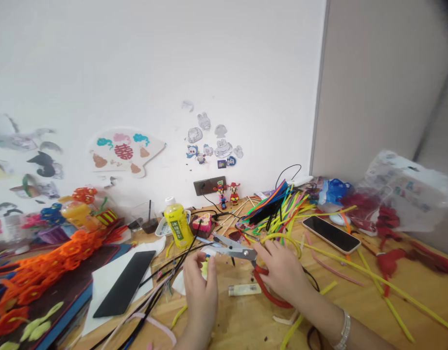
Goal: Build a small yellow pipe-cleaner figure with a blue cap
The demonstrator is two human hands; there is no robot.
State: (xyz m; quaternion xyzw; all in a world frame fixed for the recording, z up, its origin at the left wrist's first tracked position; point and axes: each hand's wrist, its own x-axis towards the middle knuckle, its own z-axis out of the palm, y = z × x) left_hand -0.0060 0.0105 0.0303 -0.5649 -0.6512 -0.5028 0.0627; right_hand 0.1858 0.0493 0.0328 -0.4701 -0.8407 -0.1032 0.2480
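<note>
**Though not quite touching, left hand (201,291) and right hand (282,272) close together above steel scissors (235,249)**

Right hand clamped over the scissors, with a red loop of the grip showing beneath the palm, and the blades pointing across toward the left hand, all above a wooden table (246,330). Left hand pinched around a small pale-yellow piece (205,266), too small to identify, just beside the blade tips. On the right wrist, a silver bracelet (343,331). Near the hands, a disposable lighter (245,289) on the tabletop and a yellow pipe-cleaner loop (282,239) just past the right hand. To the left, black pipe cleaners (162,272) and a black slab (124,284) on white paper (111,291). Farther on, an upright yellow bottle (178,224), a heap of multicoloured pipe cleaners (271,209), a smartphone (331,234), orange pipe-cleaner flowers (45,277) and a plastic bag (402,192). Farthest, two small figurines (227,193) beside a wall socket (209,185), below stickers (213,146) and a fan-shaped paper (125,151) on a white wall (173,63)
</note>
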